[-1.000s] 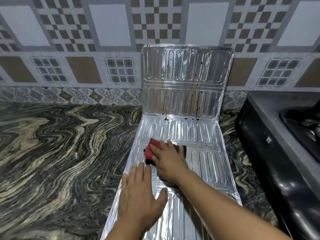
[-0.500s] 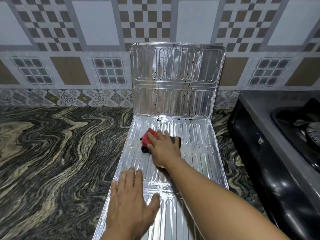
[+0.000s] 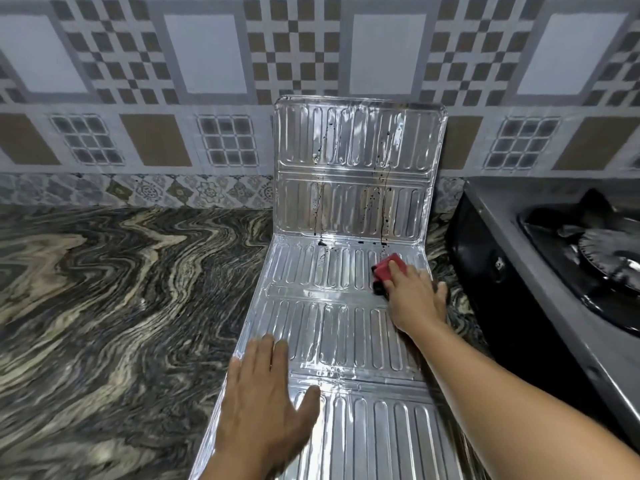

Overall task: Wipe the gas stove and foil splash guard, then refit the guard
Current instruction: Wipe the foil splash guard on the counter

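Observation:
The foil splash guard [image 3: 332,327] lies unfolded on the marble counter, its far panel standing up against the tiled wall with dark drip streaks on it. My right hand [image 3: 414,296] presses a red and black sponge [image 3: 385,271] onto the flat panel near its right edge, just below the fold. My left hand [image 3: 266,403] lies flat, fingers straight, on the guard's near left part and holds it down. The black gas stove [image 3: 561,271] stands at the right, one burner partly in view.
The dark swirled marble counter [image 3: 114,306] stretches to the left of the guard. Patterned wall tiles [image 3: 207,81] run along the back. The stove's black side sits close to the guard's right edge.
My right hand has slid the sponge from the guard's left-middle across to its right edge. My left hand stays pressed on the near panel.

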Motion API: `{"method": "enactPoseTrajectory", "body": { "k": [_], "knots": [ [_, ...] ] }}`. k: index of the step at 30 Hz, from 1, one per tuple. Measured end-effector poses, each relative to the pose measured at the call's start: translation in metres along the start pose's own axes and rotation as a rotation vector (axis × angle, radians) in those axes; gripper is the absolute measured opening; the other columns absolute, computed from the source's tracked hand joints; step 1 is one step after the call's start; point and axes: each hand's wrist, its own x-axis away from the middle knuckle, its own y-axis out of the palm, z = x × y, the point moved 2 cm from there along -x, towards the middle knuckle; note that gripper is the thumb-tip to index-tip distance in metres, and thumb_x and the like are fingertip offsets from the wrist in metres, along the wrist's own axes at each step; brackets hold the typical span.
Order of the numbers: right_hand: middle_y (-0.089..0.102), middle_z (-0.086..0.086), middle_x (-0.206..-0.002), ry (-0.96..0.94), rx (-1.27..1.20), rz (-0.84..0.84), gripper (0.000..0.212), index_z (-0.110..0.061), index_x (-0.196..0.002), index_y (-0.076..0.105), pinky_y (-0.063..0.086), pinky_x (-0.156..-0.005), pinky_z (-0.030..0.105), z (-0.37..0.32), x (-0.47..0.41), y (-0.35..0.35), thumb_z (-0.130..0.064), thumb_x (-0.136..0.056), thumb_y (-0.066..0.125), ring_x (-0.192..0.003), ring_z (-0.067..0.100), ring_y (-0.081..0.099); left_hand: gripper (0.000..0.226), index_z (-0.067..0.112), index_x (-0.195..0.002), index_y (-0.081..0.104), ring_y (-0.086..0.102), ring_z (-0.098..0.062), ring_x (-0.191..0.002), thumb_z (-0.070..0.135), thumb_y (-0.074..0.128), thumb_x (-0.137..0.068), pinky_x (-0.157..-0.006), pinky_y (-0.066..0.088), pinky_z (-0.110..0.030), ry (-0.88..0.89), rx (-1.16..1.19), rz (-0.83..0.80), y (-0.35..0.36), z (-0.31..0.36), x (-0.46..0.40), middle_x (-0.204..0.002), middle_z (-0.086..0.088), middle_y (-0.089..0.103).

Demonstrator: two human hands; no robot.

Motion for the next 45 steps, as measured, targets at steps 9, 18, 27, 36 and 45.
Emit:
{"method": "enactPoseTrajectory", "body": {
  "k": [9,18,27,36,45],
  "knots": [
    [0.048,-0.005,-0.135,-0.03,0.017,0.006,0.044,-0.042,-0.142,0.036,0.029,-0.091,0.041,0.001,0.071,-0.002,-0.048,-0.098,0.034,-0.117,0.019,0.042,0.087,0.024,-0.155,0.011,-0.004,-0.016,-0.152,0.071,0.025,-0.084,-0.124,-0.001,-0.043,-0.017,0.003,0.021,-0.003,-0.024,0.06,-0.166,0.002,0.002],
    [0.031,-0.002,-0.156,-0.194,-0.005,-0.137,0.048,-0.039,-0.149,0.025,0.02,-0.106,0.047,-0.012,0.125,-0.017,-0.047,-0.101,0.027,-0.14,0.023,0.026,0.09,0.021,-0.153,0.017,0.004,-0.018,-0.151,0.074,0.025,-0.081,-0.123,0.007,-0.043,-0.092,-0.046,0.004,-0.002,-0.035,0.108,-0.164,0.0,0.011],
    [0.031,-0.002,-0.154,-0.29,0.017,-0.168,0.054,-0.037,-0.148,0.028,0.025,-0.104,0.047,-0.016,0.149,-0.024,-0.056,-0.098,0.03,-0.136,0.023,0.029,0.088,0.018,-0.144,0.032,0.028,-0.027,-0.141,0.077,0.036,-0.078,-0.112,0.027,-0.05,-0.118,-0.07,0.073,-0.015,-0.029,0.08,-0.154,-0.008,0.03],
    [0.047,-0.002,-0.135,-0.466,0.03,-0.07,0.043,-0.038,-0.141,0.04,0.031,-0.089,0.04,-0.047,0.136,-0.012,-0.047,-0.099,0.035,-0.117,0.023,0.04,0.107,0.014,-0.156,0.007,-0.001,-0.027,-0.152,0.083,0.034,-0.078,-0.123,0.008,-0.051,-0.169,-0.057,-0.062,-0.007,-0.029,0.036,-0.166,-0.008,-0.001],
    [0.039,0.003,-0.149,-0.829,-0.101,-0.219,0.047,-0.033,-0.142,0.043,0.025,-0.106,0.053,-0.177,0.104,0.033,-0.038,-0.096,0.049,-0.136,0.031,0.029,0.103,0.017,-0.154,0.011,0.002,-0.023,-0.152,0.08,0.03,-0.075,-0.122,0.011,-0.049,-0.163,-0.034,-0.008,-0.004,-0.03,0.036,-0.165,-0.004,0.006]
  ]
}}
